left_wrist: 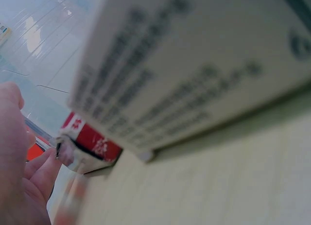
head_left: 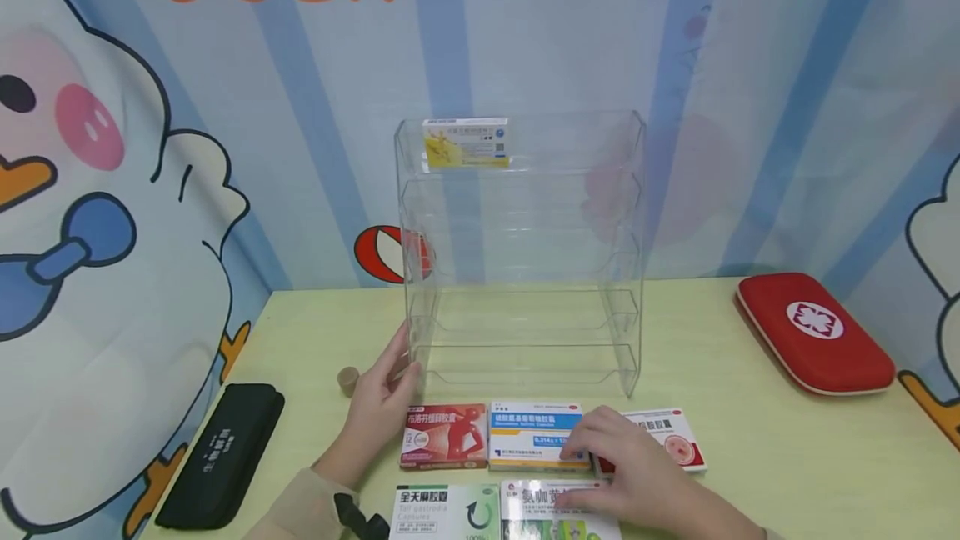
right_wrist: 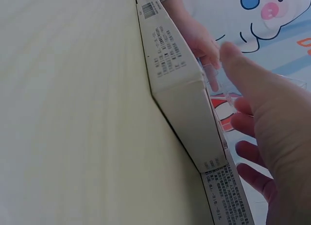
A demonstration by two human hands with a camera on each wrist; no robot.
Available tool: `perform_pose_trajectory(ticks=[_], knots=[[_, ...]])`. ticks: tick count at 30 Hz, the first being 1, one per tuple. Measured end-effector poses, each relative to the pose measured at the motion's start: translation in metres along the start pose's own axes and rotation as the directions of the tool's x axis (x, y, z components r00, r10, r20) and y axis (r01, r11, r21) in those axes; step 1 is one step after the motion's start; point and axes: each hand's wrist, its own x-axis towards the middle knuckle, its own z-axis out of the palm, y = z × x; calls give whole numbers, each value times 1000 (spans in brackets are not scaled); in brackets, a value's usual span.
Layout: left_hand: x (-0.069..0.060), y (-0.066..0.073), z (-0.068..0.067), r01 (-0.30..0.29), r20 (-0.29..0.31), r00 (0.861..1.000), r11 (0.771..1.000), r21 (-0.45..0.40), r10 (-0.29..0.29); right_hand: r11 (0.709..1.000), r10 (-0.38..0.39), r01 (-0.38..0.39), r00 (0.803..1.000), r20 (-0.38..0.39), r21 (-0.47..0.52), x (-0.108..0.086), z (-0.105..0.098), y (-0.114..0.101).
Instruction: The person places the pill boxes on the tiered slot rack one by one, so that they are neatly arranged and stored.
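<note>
A clear tiered rack (head_left: 637, 290) stands on the table, with a yellow-and-white medicine box (head_left: 467, 142) in its top tier. My left hand (head_left: 375, 398) rests against the rack's lower left side, fingers extended. In front lie a red medicine box (head_left: 444, 437), a blue-and-white one (head_left: 528, 432) and a white-and-red one (head_left: 681, 436). Nearer are a green-and-white box (head_left: 442, 511) and a white box with green pictures (head_left: 532, 507). Over the right-hand boxes is my right hand (head_left: 645, 473), fingers spread and loosely bent. The right wrist view shows nothing between its thumb and fingers.
A black zipped case (head_left: 221, 457) lies at the table's left. On the right is a red case (head_left: 817, 332) with a white emblem. Near my left hand sits a small brown round object (head_left: 347, 380). A cartoon-printed curtain (head_left: 525, 40) hangs behind the table.
</note>
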Motion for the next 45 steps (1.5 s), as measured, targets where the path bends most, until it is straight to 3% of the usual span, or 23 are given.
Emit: perform_pose_trajectory(ticks=[4, 12, 19, 25, 28, 30, 33, 36, 40, 45], knots=[[0, -1, 1, 0, -5, 1000, 1000, -2, 0, 1000, -6, 8, 997, 77, -29, 0, -1, -1], [0, 0, 0, -4, -2, 1000, 1000, 3, 4, 986, -54, 74, 989, 135, -148, 0, -4, -6], [1, 0, 0, -10, 0, 1000, 1000, 4, 10, 962, 51, 34, 953, 298, -272, 5, -13, -21], [1, 2, 0, -3, -3, 1000, 1000, 9, 3, 959, 117, -12, 928, 355, -284, 7, -19, -29], [1, 3, 0, 4, -3, 1000, 1000, 8, -4, 967, 176, -78, 895, 409, -243, 10, -20, -30], [1, 4, -1, 8, -2, 1000, 1000, 9, -8, 966, 225, -137, 864, 451, -221, 11, -21, -31], [1, 4, -1, 6, -2, 1000, 1000, 13, -6, 952, 304, -239, 809, 503, -192, 13, -21, -32], [0, 5, -1, 1, -2, 1000, 1000, 17, -1, 936, 349, -321, 776, 526, -147, 12, -21, -32], [0, 4, 0, -2, 0, 1000, 1000, 16, 2, 930, 341, -363, 784, 519, -62, 12, -21, -32], [0, 3, 0, 6, 1, 1000, 1000, 12, -6, 927, 318, -375, 811, 492, 19, 11, -20, -30]])
